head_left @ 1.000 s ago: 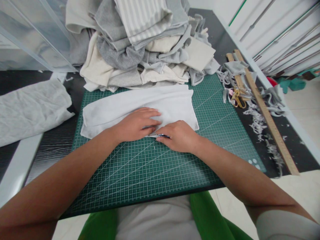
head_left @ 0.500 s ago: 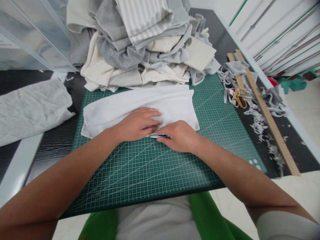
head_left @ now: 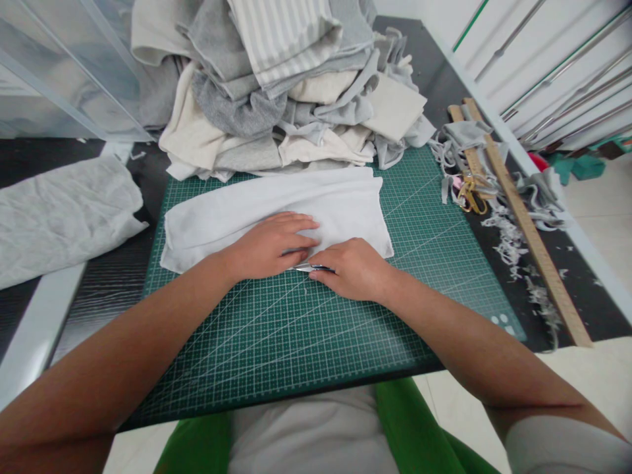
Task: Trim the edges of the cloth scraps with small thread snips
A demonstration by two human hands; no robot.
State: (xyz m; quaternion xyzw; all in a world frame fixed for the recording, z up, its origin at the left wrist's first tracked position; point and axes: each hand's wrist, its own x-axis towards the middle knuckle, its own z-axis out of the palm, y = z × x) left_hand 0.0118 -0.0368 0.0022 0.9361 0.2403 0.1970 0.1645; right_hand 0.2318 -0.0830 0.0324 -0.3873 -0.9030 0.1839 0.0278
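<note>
The green mat carries a white cloth across its middle; there on the mat, the left grip rests fingers spread on the cloth, and the right grip closes around a small bladed tool.

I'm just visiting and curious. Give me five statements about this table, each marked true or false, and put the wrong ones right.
1. The left hand rests on the white cloth. True.
2. The right hand holds a ruler. False: the right hand holds a pointed metal tool.
3. The mat is red. False: the mat is green.
4. A striped cloth lies on the pile. True.
5. The gold scissors lie on the white cloth. False: they lie to its right.
</note>
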